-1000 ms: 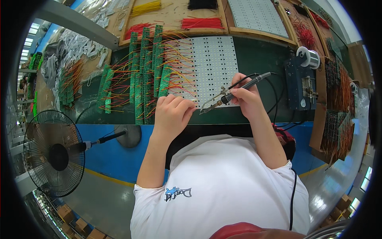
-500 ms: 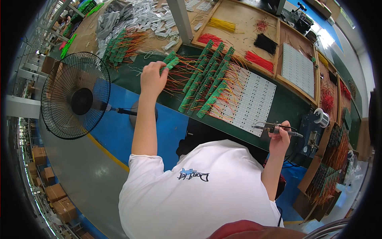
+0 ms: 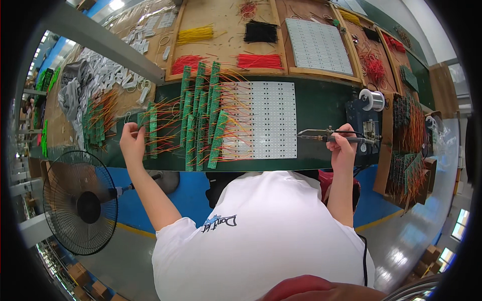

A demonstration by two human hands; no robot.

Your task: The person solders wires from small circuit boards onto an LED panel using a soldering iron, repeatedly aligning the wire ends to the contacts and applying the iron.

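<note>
At the bench's left part my left hand (image 3: 132, 144) is closed, its fingertips pinched at the end of a narrow green circuit board (image 3: 144, 120). Beside it lies another board strip (image 3: 152, 131) with red and yellow wires spreading to the right. My right hand (image 3: 343, 144) is wrapped round a soldering iron (image 3: 346, 138), whose thin metal tip points left, above the bench. Between the hands, several long green board strips (image 3: 201, 115) lie in rows, their wires reaching over a white perforated panel (image 3: 273, 120).
Wooden trays (image 3: 228, 42) with yellow, black and red wires line the back. A solder spool (image 3: 372, 100) stands on a blue machine (image 3: 362, 120) at right, near wired boards in a carton (image 3: 384, 165). A fan (image 3: 83, 203) stands at left; a grey post (image 3: 108, 45) rises behind.
The view has turned, so the bench now lies level across it. My left hand stays at the board strips on the left, and my right hand still holds the soldering iron.
</note>
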